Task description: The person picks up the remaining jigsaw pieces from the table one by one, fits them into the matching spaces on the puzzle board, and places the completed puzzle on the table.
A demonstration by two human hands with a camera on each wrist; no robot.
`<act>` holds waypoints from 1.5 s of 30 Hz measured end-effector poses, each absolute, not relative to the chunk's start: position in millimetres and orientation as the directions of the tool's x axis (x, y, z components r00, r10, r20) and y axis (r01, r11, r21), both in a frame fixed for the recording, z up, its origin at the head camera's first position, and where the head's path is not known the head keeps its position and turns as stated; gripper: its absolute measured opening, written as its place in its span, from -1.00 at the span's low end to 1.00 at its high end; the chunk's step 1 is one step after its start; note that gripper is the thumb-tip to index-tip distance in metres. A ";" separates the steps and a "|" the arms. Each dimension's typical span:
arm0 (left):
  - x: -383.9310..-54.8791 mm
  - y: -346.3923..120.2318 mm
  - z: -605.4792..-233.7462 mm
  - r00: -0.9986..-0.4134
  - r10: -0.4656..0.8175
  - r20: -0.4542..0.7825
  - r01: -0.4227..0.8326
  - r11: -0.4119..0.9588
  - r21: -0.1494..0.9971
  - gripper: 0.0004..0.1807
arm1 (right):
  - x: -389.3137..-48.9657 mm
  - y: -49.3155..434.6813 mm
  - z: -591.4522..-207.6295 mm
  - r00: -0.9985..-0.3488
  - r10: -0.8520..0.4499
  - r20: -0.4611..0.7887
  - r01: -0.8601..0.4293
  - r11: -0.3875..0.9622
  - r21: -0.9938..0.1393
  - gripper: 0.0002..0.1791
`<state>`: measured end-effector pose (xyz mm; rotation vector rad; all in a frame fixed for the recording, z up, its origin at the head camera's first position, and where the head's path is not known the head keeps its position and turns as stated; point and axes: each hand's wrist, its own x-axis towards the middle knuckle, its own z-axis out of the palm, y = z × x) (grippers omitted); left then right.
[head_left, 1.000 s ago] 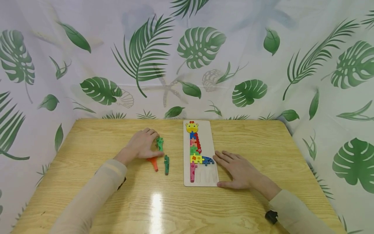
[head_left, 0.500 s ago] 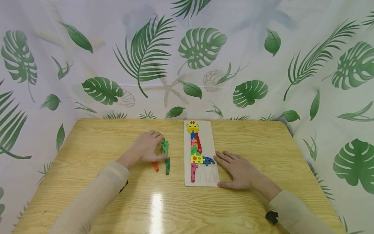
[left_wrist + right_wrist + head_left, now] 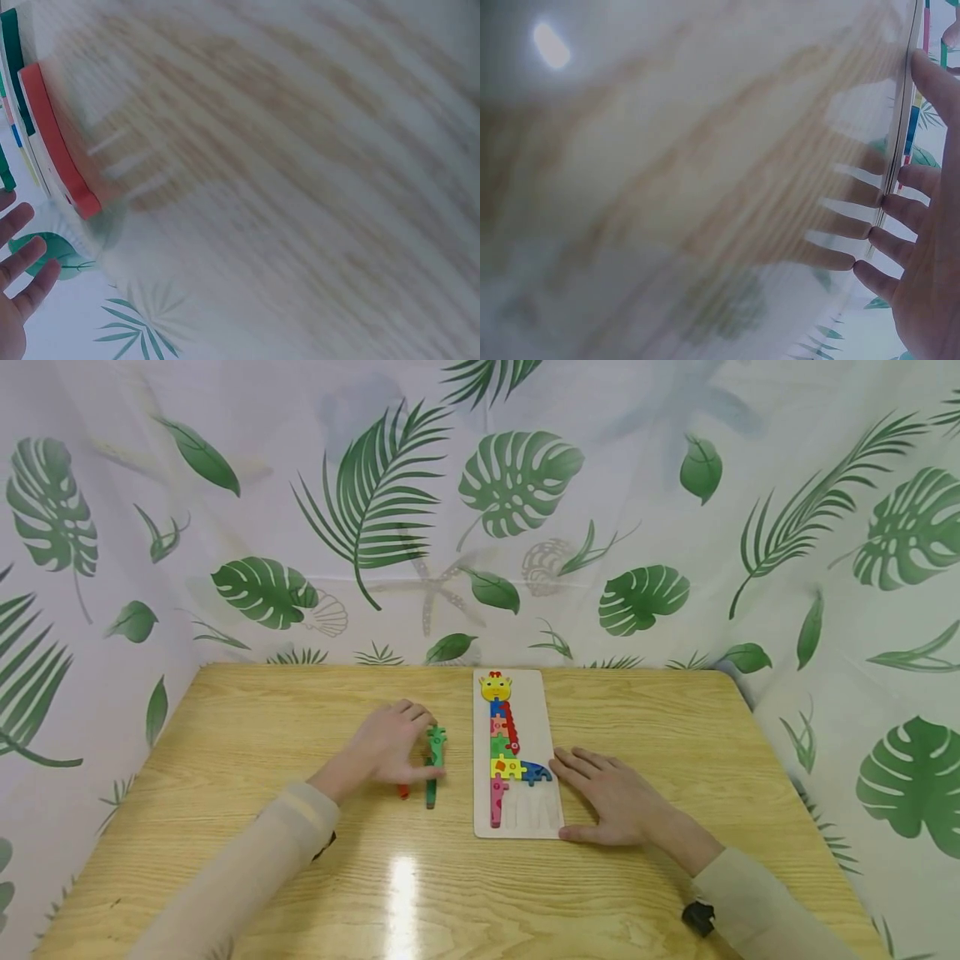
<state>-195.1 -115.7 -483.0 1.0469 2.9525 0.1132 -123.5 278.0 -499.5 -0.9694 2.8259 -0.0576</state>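
Observation:
My left hand [image 3: 386,745] pinches a light green puzzle piece [image 3: 437,747] between fingers and thumb, left of the white puzzle board [image 3: 531,714]. Beneath the thumb lies a dark green puzzle piece [image 3: 431,793], partly covered. An orange-red puzzle piece [image 3: 403,791] is mostly hidden under the hand; in the left wrist view the red piece [image 3: 56,142] shows almost whole. On the board, coloured pieces form a giraffe with a yellow head [image 3: 495,687] and one pink leg piece [image 3: 496,806]; pale leg recesses lie beside it. My right hand [image 3: 618,797] rests with extended fingers against the board's right edge.
The wooden table [image 3: 300,877] carries the board near its middle. Behind and at both sides hangs a white curtain [image 3: 555,610] with green leaf prints.
My left hand has moved right toward the board, carrying the light green piece over beside the dark green one. The right hand and the board have stayed in place.

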 end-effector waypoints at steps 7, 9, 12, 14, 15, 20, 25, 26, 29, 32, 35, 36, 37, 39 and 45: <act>-190.1 -108.0 -480.9 -0.768 0.640 0.028 0.640 0.767 0.050 0.01 | -123.4 278.0 -498.9 -0.779 -0.611 -0.138 -0.606 0.791 -0.079 0.16; -188.4 -105.3 -480.0 -0.766 0.643 0.028 0.643 0.764 0.049 0.00 | -123.4 277.8 -498.6 -0.779 -0.613 -0.135 -0.608 0.790 -0.077 0.16; -185.9 -101.3 -479.4 -0.763 0.646 0.027 0.646 0.762 0.047 0.00 | -123.2 277.1 -497.6 -0.778 -0.614 -0.134 -0.610 0.789 -0.075 0.15; -184.3 -98.9 -478.9 -0.759 0.650 0.030 0.650 0.758 0.053 -0.01 | -123.0 276.6 -497.0 -0.778 -0.613 -0.137 -0.608 0.790 -0.078 0.15; -183.4 -97.7 -478.8 -0.757 0.652 0.034 0.653 0.755 0.058 -0.02 | -122.9 276.5 -496.7 -0.779 -0.612 -0.138 -0.608 0.790 -0.079 0.16; -179.8 -91.2 -478.4 -0.744 0.666 0.055 0.668 0.739 0.085 -0.03 | -122.2 276.7 -496.2 -0.779 -0.612 -0.134 -0.607 0.791 -0.081 0.15; -177.1 -84.4 -477.3 -0.738 0.673 0.040 0.674 0.733 0.093 -0.04 | -122.4 277.3 -497.1 -0.779 -0.612 -0.134 -0.607 0.791 -0.079 0.15; -176.3 -83.1 -476.7 -0.737 0.675 0.037 0.675 0.732 0.095 -0.03 | -122.6 277.4 -497.4 -0.779 -0.611 -0.137 -0.607 0.791 -0.078 0.16; -173.8 -79.3 -475.7 -0.733 0.680 0.035 0.679 0.727 0.102 -0.04 | -122.8 277.4 -497.7 -0.780 -0.609 -0.143 -0.605 0.793 -0.079 0.16; -171.3 -76.2 -475.9 -0.728 0.685 0.038 0.684 0.722 0.101 -0.04 | -122.8 277.4 -497.8 -0.781 -0.608 -0.144 -0.602 0.794 -0.083 0.16; -169.6 -73.8 -477.3 -0.723 0.690 0.041 0.690 0.717 0.099 -0.06 | -122.7 277.2 -497.9 -0.782 -0.606 -0.145 -0.601 0.795 -0.086 0.16; -169.2 -73.1 -477.9 -0.722 0.691 0.042 0.691 0.716 0.096 -0.06 | -122.7 277.1 -498.0 -0.782 -0.606 -0.146 -0.600 0.795 -0.087 0.16; -168.6 -72.3 -477.9 -0.721 0.692 0.042 0.692 0.715 0.095 -0.06 | -122.7 277.1 -498.0 -0.782 -0.606 -0.147 -0.600 0.795 -0.086 0.16; -167.6 -70.8 -477.7 -0.718 0.695 0.040 0.695 0.713 0.095 -0.05 | -122.7 276.9 -497.9 -0.782 -0.605 -0.149 -0.599 0.796 -0.087 0.16; -163.1 -65.9 -477.6 -0.711 0.703 0.021 0.702 0.708 0.072 -0.01 | -122.8 276.7 -497.6 -0.781 -0.606 -0.148 -0.601 0.795 -0.084 0.16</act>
